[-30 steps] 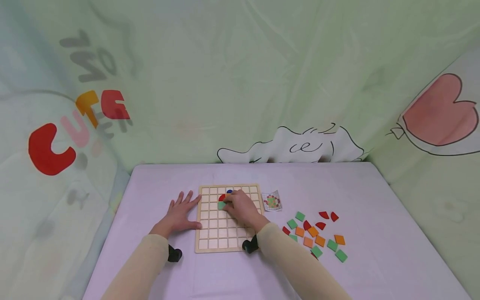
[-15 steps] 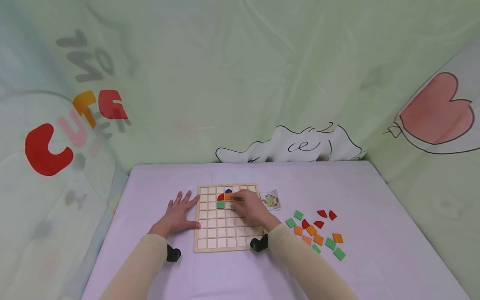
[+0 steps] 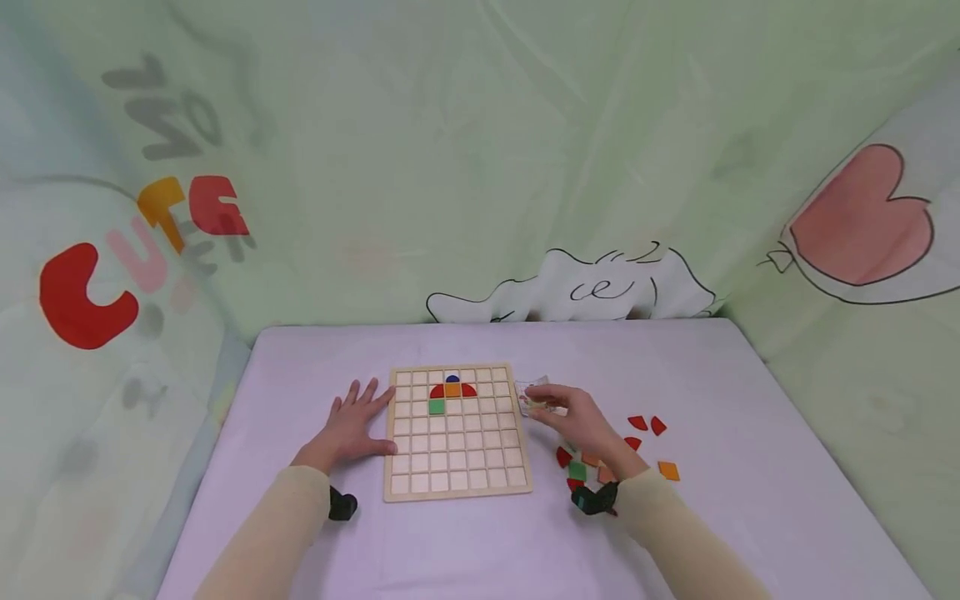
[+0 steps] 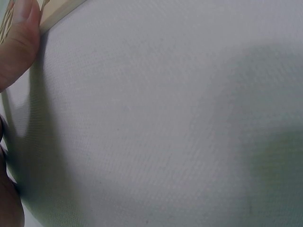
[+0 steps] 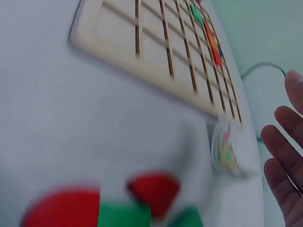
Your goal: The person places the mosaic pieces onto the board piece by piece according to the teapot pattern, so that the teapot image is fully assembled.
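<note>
In the head view my left hand [image 3: 348, 429] lies flat with fingers spread, its index fingertip and thumb at the left edge of a wooden grid board [image 3: 457, 462]. The thumb tip shows against the board's frame in the left wrist view. On the board sit a blue piece [image 3: 452, 379], an orange square [image 3: 452, 390] between two red quarter-round tiles [image 3: 468, 390], and a green square [image 3: 437, 407]. My right hand [image 3: 581, 421] is right of the board, fingers loosely bent and nothing held. It partly covers a small picture card [image 5: 225, 151] with a coloured pattern.
Loose tiles lie right of the board, partly hidden under the right forearm: red quarter-rounds [image 3: 637, 422], a green square [image 3: 577, 472] and an orange square [image 3: 668, 471] among them. Fabric walls enclose the lilac-covered table [image 3: 360, 558] at the back and sides.
My right hand has left the board and moved right, over the card and close to the loose tiles. The red tile right of the orange square now shows uncovered. The left hand keeps its place.
</note>
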`<move>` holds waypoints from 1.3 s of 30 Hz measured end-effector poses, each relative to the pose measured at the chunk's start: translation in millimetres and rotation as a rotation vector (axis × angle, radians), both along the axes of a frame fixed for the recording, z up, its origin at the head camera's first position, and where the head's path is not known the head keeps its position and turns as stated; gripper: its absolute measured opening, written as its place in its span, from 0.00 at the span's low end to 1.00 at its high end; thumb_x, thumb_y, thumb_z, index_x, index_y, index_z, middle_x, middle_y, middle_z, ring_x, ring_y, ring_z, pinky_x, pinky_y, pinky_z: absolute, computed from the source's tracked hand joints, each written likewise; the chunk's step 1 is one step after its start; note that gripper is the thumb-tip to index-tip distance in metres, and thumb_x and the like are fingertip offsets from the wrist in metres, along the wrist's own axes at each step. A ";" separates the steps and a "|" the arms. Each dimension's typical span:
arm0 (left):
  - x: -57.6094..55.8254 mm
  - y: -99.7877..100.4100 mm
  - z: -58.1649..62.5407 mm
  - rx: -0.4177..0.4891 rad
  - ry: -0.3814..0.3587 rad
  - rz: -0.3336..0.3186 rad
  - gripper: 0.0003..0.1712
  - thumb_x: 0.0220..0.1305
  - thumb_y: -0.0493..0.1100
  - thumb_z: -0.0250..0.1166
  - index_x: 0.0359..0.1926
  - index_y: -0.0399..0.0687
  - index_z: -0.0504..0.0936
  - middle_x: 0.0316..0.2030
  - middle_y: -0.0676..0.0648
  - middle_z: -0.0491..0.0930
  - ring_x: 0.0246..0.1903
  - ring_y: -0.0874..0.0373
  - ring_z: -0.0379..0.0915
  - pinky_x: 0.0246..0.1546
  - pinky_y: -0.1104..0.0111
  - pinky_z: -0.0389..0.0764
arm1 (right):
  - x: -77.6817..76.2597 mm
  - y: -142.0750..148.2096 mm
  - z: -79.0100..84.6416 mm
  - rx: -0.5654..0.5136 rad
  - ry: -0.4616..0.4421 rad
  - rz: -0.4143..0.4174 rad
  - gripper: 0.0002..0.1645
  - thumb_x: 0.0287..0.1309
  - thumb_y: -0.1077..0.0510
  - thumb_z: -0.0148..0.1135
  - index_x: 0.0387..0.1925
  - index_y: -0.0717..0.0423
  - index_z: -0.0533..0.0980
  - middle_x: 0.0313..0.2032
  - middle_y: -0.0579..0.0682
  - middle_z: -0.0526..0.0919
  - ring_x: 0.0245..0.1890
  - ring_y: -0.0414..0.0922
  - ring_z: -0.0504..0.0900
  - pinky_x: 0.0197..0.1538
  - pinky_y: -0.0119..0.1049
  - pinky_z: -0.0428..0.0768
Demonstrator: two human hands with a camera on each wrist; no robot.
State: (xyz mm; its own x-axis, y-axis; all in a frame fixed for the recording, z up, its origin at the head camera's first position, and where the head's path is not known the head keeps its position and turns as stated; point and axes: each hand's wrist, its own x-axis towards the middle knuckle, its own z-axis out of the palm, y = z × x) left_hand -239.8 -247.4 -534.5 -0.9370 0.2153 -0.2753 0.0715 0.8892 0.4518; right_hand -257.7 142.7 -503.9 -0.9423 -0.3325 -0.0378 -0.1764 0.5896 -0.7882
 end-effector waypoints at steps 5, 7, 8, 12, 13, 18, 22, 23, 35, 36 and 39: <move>0.2 -1.9 -0.6 0.002 -0.008 -0.001 0.63 0.51 0.64 0.77 0.81 0.52 0.55 0.81 0.35 0.42 0.80 0.31 0.28 0.76 0.33 0.36 | 7.8 44.4 0.4 0.056 -0.021 -0.019 0.29 0.68 0.55 0.66 0.67 0.56 0.75 0.67 0.59 0.77 0.71 0.64 0.71 0.68 0.65 0.72; 0.4 -2.3 -1.5 0.002 -0.012 -0.001 0.63 0.52 0.64 0.77 0.81 0.51 0.54 0.81 0.35 0.42 0.80 0.31 0.27 0.76 0.33 0.36 | 11.9 59.8 2.1 0.083 -0.013 -0.035 0.30 0.68 0.54 0.66 0.68 0.57 0.74 0.68 0.60 0.76 0.71 0.64 0.69 0.68 0.68 0.69; 0.2 -2.7 -2.2 0.002 -0.010 -0.003 0.63 0.51 0.64 0.77 0.81 0.51 0.54 0.81 0.35 0.42 0.80 0.30 0.27 0.76 0.33 0.36 | 13.8 67.1 3.0 0.095 -0.014 -0.048 0.31 0.68 0.54 0.66 0.69 0.56 0.74 0.69 0.60 0.76 0.72 0.64 0.68 0.68 0.69 0.69; -0.2 -4.9 -4.6 0.008 -0.012 0.001 0.63 0.52 0.64 0.77 0.81 0.51 0.53 0.82 0.35 0.40 0.80 0.31 0.26 0.76 0.33 0.35 | 22.3 90.8 9.0 0.142 -0.015 -0.081 0.33 0.67 0.50 0.66 0.70 0.55 0.73 0.71 0.65 0.70 0.72 0.68 0.65 0.66 0.70 0.70; -0.3 -5.2 -4.7 0.011 -0.013 0.003 0.63 0.52 0.63 0.77 0.81 0.51 0.53 0.82 0.35 0.40 0.80 0.31 0.26 0.76 0.33 0.34 | 24.4 95.7 10.2 0.151 -0.012 -0.079 0.33 0.67 0.50 0.66 0.70 0.55 0.72 0.72 0.67 0.68 0.72 0.69 0.64 0.66 0.70 0.70; -0.5 -6.4 -4.6 0.007 -0.014 -0.001 0.63 0.53 0.64 0.76 0.81 0.51 0.52 0.82 0.35 0.40 0.80 0.30 0.25 0.76 0.33 0.35 | 34.6 117.2 9.8 0.210 -0.021 -0.101 0.35 0.67 0.50 0.67 0.71 0.56 0.71 0.74 0.71 0.62 0.73 0.71 0.61 0.64 0.70 0.73; 0.9 -6.1 -2.7 0.007 -0.007 -0.005 0.63 0.52 0.64 0.76 0.81 0.50 0.53 0.81 0.34 0.41 0.80 0.29 0.27 0.75 0.32 0.35 | 43.2 132.4 2.6 0.249 -0.035 -0.129 0.37 0.66 0.48 0.67 0.72 0.55 0.70 0.74 0.71 0.62 0.72 0.71 0.61 0.61 0.69 0.75; 1.1 -6.1 -2.4 0.011 -0.008 -0.006 0.63 0.52 0.64 0.76 0.81 0.50 0.54 0.81 0.34 0.41 0.80 0.29 0.27 0.75 0.32 0.35 | 45.7 135.9 0.7 0.257 -0.038 -0.137 0.37 0.66 0.48 0.67 0.72 0.54 0.70 0.74 0.72 0.62 0.72 0.72 0.61 0.61 0.69 0.75; 2.5 -2.6 0.9 0.038 -0.002 -0.027 0.63 0.53 0.62 0.76 0.81 0.48 0.54 0.81 0.32 0.41 0.79 0.28 0.26 0.75 0.31 0.35 | 72.3 166.7 -14.9 0.313 -0.075 -0.239 0.40 0.65 0.44 0.68 0.72 0.57 0.69 0.72 0.74 0.63 0.71 0.75 0.59 0.64 0.75 0.67; 2.2 -2.2 0.7 0.038 -0.002 -0.028 0.63 0.53 0.63 0.76 0.81 0.48 0.54 0.81 0.33 0.41 0.79 0.28 0.26 0.75 0.31 0.35 | 74.8 169.1 -16.7 0.317 -0.074 -0.245 0.39 0.65 0.44 0.68 0.71 0.57 0.70 0.71 0.74 0.65 0.71 0.75 0.60 0.64 0.74 0.67; 1.5 -1.0 0.4 0.036 -0.002 -0.033 0.63 0.53 0.63 0.76 0.81 0.48 0.53 0.81 0.33 0.41 0.79 0.29 0.26 0.75 0.31 0.35 | 82.2 175.3 -20.9 0.315 -0.068 -0.255 0.36 0.65 0.47 0.68 0.69 0.57 0.72 0.70 0.72 0.68 0.70 0.73 0.61 0.65 0.73 0.67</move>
State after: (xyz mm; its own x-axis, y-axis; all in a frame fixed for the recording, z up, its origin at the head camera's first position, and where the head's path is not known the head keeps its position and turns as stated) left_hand -238.3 -248.4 -534.1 -0.9285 0.2562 -0.2688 0.0999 0.8695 0.4838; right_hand -175.4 317.9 -524.8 -0.9850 -0.0506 -0.1652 0.0530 0.8218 -0.5673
